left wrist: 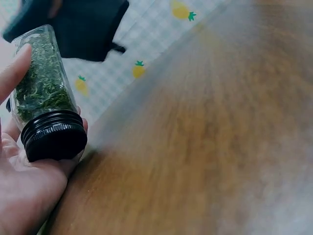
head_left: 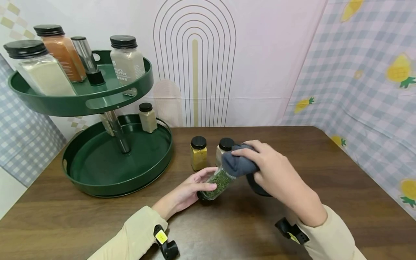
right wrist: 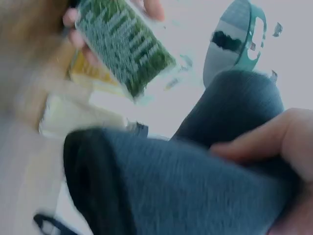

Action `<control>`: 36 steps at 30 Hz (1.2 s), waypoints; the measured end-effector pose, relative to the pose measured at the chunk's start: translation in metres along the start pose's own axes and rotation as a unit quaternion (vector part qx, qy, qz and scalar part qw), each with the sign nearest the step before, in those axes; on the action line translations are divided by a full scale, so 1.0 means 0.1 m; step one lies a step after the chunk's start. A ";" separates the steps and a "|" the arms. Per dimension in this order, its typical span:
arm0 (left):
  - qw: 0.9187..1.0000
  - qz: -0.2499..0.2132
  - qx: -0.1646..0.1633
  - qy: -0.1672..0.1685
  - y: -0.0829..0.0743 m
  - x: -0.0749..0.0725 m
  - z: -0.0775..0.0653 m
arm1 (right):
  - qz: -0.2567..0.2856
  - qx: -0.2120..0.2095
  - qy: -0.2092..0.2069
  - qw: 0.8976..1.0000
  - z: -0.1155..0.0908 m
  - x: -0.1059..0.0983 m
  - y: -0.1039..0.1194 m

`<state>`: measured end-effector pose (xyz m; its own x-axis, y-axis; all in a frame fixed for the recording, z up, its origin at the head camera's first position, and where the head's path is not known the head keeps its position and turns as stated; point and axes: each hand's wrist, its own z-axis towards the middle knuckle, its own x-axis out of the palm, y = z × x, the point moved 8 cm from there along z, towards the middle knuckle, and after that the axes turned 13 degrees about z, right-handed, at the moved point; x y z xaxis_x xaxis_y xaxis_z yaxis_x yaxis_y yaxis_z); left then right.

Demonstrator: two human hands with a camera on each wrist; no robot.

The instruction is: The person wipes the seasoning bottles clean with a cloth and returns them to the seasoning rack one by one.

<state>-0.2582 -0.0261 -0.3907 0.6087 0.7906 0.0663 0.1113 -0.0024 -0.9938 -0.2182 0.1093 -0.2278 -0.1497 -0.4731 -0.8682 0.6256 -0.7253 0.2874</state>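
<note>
My left hand (head_left: 191, 187) grips a clear spice jar (head_left: 220, 183) of green dried herbs, tilted with its black lid (left wrist: 54, 134) toward me and its base pointing up to the right. In my right hand (head_left: 276, 169) is a bunched dark grey cloth (head_left: 239, 160), its fingers pinching the folds. The cloth overlaps the jar's base end in the head view; in the right wrist view the cloth (right wrist: 181, 181) shows a gap from the herb jar (right wrist: 124, 46). Just behind the hands stand a yellow spice jar (head_left: 199, 155) and a pale spice jar (head_left: 225, 145), partly hidden by the cloth.
A two-tier green turntable rack (head_left: 117, 180) stands at the left. Its upper tray holds large jars, including a black pepper jar (head_left: 126, 63); smaller jars, including a beige one (head_left: 148, 118), stand on the lower tray. A patterned cloth backdrop (head_left: 260, 72) borders the wooden table (head_left: 325, 162).
</note>
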 end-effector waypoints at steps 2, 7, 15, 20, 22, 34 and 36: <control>1.000 0.014 -0.004 0.002 0.00 0.00 0.00 | 0.024 -0.026 0.020 0.999 0.01 0.09 0.07; 0.999 0.032 -0.007 0.008 0.01 0.01 0.00 | 0.047 -0.020 0.055 0.997 0.02 0.26 0.09; 0.998 0.055 -0.005 0.001 0.01 0.02 0.00 | 0.036 0.021 0.069 0.997 0.00 0.28 -0.04; 0.999 0.045 0.016 0.016 -0.01 0.05 0.01 | -0.012 0.071 0.118 0.990 -0.02 0.34 -0.15; 0.999 0.039 0.021 0.022 -0.02 0.06 0.01 | -0.032 0.089 0.151 0.984 -0.03 0.38 -0.21; 1.000 0.005 0.022 0.013 -0.02 0.02 0.00 | -0.072 0.111 0.203 0.970 -0.13 0.38 -0.34; 1.000 0.011 0.022 0.015 -0.02 0.03 0.00 | -0.067 0.102 0.154 0.980 -0.08 0.27 -0.33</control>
<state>-0.2565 -0.0240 -0.3885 0.6338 0.7721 0.0465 0.0634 0.0080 -0.9980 -0.2364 0.1240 -0.2643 0.0370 -0.2157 -0.9758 0.4444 -0.8710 0.2094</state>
